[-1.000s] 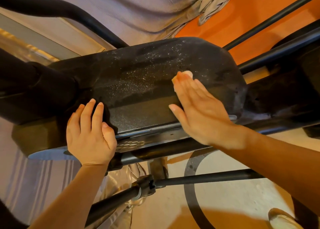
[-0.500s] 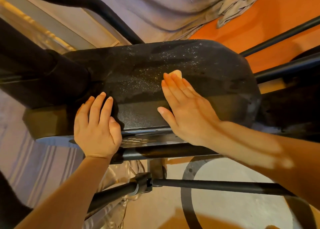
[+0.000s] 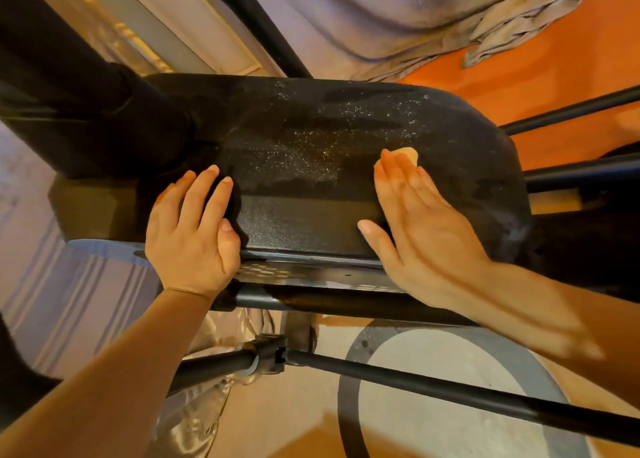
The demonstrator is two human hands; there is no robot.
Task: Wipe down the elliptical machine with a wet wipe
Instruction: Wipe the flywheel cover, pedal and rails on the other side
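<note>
Black textured shroud of the elliptical, speckled with dust or droplets; left hand rests flat on its near-left edge, fingers straight, bracing. Right hand, fingers straight and together, presses a wipe against the upper face, only a pale corner showing past the fingertips. Recommended handling: keep the palm flat, make overlapping passes toward the speckled middle, hold the brace steady, refold when soiled.

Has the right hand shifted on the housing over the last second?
Cannot tell: the head camera itself moved, and the right hand lies flat on the wet wipe at much the same spot of the black housing.
</note>
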